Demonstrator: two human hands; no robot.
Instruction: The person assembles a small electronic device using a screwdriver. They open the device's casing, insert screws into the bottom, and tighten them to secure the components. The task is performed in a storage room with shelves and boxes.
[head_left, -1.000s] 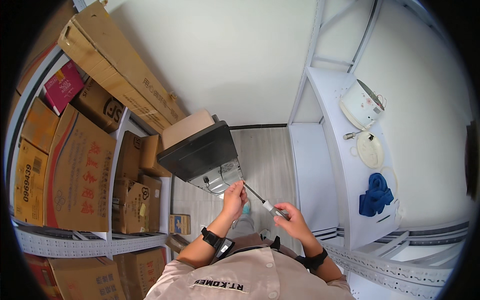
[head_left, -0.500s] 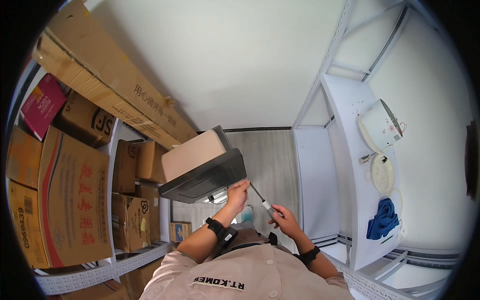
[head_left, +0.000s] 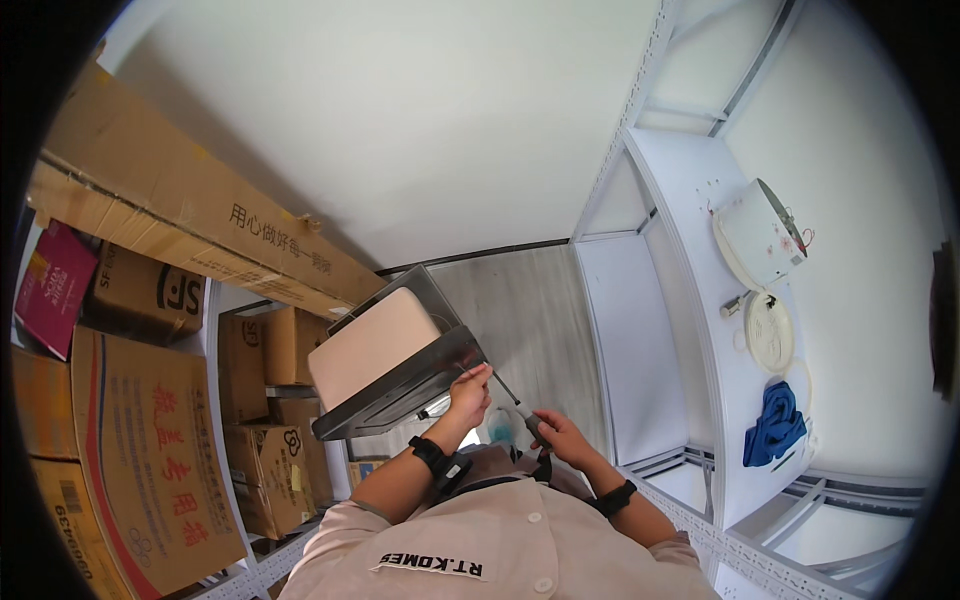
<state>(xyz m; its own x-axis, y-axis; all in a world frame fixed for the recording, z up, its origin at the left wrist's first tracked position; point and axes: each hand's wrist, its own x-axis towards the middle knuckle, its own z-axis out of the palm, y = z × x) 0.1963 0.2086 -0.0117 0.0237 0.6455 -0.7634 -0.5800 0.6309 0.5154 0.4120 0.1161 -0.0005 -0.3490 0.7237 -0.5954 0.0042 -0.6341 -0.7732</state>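
My right hand (head_left: 562,438) is wrapped round the grey handle of a long-shafted screwdriver (head_left: 528,413). Its thin dark shaft slants up and left towards my left hand (head_left: 469,397). The fingers of that hand are pinched together beside the shaft's far end, at the edge of a dark appliance; what lies between them is too small to tell. The appliance is a tilted box with a black rim (head_left: 410,375) and a pinkish-beige panel (head_left: 375,345) on its upper side. The screwdriver's tip is hidden near my left fingertips.
Cardboard boxes (head_left: 150,450) fill the rack on my left, with a long carton (head_left: 200,200) across its top. On the right-hand white shelf (head_left: 675,200) lie a white pot-like appliance body (head_left: 755,237), a cream oval part (head_left: 770,332) and a blue cloth (head_left: 775,425).
My view has shifted a little, so the boxes and appliance sit differently in the picture. My right hand keeps hold of the screwdriver; my left stays pinched at the appliance's edge.
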